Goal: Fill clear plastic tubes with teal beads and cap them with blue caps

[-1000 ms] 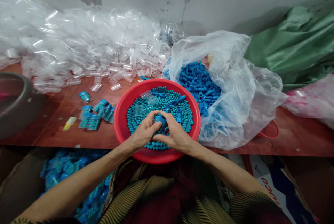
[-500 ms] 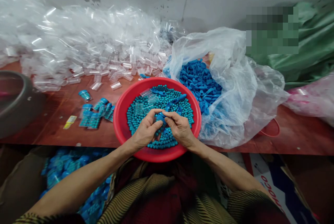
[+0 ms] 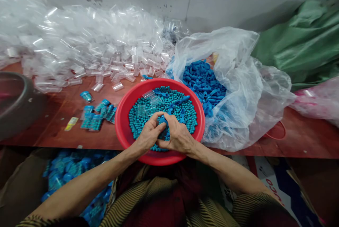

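Over a red basin (image 3: 121, 114) of turquoise beads (image 3: 137, 125), my two hands meet around a small clear container with a blue cap (image 3: 163, 120). My left hand (image 3: 148, 130) pinches it between thumb and fingers. From the other side my right hand (image 3: 179, 133) curls about it, index finger at the cap and thumb lower down. Fingers hide most of the container. Among the beads lie blue caps with a spoon-like shape (image 3: 182, 100) and a few clear plastic tubes (image 3: 152, 97).
Capped bead-filled containers (image 3: 95, 121) lie left of the basin. Clear tubes (image 3: 116, 43) are heaped behind. At right, a plastic bag (image 3: 238, 89) holds blue spoon-like pieces (image 3: 202, 82). A grey tub (image 3: 29, 103) stands far left. Filled containers (image 3: 69, 170) lie below the table edge.
My right hand has shifted slightly left and turned, its thumb now lower and its fingers closer round the capped container. My left hand stays nearly in place.
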{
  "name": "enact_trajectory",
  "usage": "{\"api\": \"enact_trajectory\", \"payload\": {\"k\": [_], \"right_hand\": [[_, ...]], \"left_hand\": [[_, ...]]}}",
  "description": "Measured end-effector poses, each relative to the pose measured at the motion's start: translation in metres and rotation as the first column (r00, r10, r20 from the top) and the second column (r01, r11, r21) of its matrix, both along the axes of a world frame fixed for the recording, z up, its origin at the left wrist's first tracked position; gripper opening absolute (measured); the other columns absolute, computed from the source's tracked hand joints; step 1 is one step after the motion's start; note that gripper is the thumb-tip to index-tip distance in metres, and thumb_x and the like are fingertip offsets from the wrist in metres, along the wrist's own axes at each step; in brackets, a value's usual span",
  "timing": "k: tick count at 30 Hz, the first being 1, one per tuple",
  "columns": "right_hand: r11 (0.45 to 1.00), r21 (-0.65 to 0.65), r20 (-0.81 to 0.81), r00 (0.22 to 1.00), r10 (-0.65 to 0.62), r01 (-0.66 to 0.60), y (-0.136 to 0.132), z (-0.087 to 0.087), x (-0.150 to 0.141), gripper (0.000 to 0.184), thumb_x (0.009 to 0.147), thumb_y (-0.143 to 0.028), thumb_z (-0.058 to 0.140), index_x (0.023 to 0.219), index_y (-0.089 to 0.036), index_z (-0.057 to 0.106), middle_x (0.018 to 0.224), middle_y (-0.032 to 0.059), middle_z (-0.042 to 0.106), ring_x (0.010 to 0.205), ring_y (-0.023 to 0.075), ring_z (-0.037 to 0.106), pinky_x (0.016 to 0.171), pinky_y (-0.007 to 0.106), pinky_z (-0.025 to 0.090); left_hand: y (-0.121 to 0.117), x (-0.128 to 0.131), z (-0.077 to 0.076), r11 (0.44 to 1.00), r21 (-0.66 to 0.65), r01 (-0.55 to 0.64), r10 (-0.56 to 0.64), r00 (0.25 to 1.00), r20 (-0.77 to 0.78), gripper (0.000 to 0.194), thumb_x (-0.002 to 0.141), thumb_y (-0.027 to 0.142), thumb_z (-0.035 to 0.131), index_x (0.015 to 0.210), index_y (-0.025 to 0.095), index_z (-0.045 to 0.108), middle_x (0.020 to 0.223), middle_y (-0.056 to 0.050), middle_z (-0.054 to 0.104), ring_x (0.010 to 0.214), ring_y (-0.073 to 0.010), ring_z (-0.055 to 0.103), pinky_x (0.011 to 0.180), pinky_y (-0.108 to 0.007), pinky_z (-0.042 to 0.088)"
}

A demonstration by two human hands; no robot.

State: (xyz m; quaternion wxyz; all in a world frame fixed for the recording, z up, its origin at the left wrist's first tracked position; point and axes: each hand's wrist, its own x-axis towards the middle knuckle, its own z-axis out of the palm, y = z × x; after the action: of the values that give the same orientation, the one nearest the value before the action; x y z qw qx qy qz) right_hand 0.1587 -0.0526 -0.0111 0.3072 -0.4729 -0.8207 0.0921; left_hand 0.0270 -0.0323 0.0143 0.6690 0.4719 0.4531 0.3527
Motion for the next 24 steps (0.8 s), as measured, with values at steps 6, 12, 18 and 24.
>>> {"api": "enact_trajectory", "payload": {"k": [6, 12, 18, 24], "right_hand": [[0.999, -0.037, 0.000, 1.000, 0.013, -0.013, 0.001, -0.001, 0.001, 0.070, 0.072, -0.038, 0.058, 0.128, -0.006, 0.031, 0.098, 0.0162, 0.055, 0.081, 0.0270, 0.060, 0.050, 0.034, 0.052], [0.917, -0.371, -0.325, 0.946, 0.019, -0.146, 0.009, 0.010, 0.012, 0.052, 0.079, -0.038, 0.059, 0.124, -0.016, 0.043, 0.092, 0.0064, 0.061, 0.072, 0.0161, 0.061, 0.059, 0.029, 0.052], [0.821, -0.529, -0.632, 0.745, -0.214, -0.213, 0.016, 0.012, 0.013, 0.021, 0.090, -0.029, 0.045, 0.105, -0.020, 0.056, 0.070, -0.0027, 0.061, 0.051, 0.0094, 0.060, 0.053, 0.022, 0.050], [0.878, -0.463, -0.633, 0.739, -0.230, -0.123, 0.011, 0.009, 0.007, 0.024, 0.090, -0.030, 0.047, 0.108, -0.022, 0.061, 0.084, -0.0001, 0.066, 0.054, 0.0089, 0.059, 0.054, 0.022, 0.051]], "left_hand": [[-0.002, 0.003, -0.002, 1.000, -0.005, -0.030, 0.030, 0.999, -0.020, 0.035, 0.072, 0.034, 0.065, 0.100, 0.018, 0.051, 0.066, 0.006, 0.048, 0.056, -0.0068, 0.041, 0.053, -0.019, 0.033], [0.002, 0.000, -0.006, 0.997, 0.003, 0.083, -0.083, 0.996, -0.037, 0.039, 0.079, 0.041, 0.057, 0.108, 0.018, 0.044, 0.055, 0.009, 0.045, 0.039, -0.0053, 0.040, 0.040, -0.018, 0.031], [0.005, -0.006, -0.007, 0.986, 0.064, 0.155, -0.154, 0.988, -0.013, 0.045, 0.080, 0.047, 0.057, 0.111, 0.017, 0.041, 0.056, 0.008, 0.050, 0.033, -0.0055, 0.043, 0.032, -0.017, 0.032], [-0.002, -0.003, 0.001, 0.992, -0.062, 0.110, -0.102, 0.987, 0.120, 0.058, 0.076, 0.046, 0.061, 0.121, 0.018, 0.036, 0.060, 0.006, 0.056, 0.031, -0.0053, 0.043, 0.030, -0.016, 0.025]]}}
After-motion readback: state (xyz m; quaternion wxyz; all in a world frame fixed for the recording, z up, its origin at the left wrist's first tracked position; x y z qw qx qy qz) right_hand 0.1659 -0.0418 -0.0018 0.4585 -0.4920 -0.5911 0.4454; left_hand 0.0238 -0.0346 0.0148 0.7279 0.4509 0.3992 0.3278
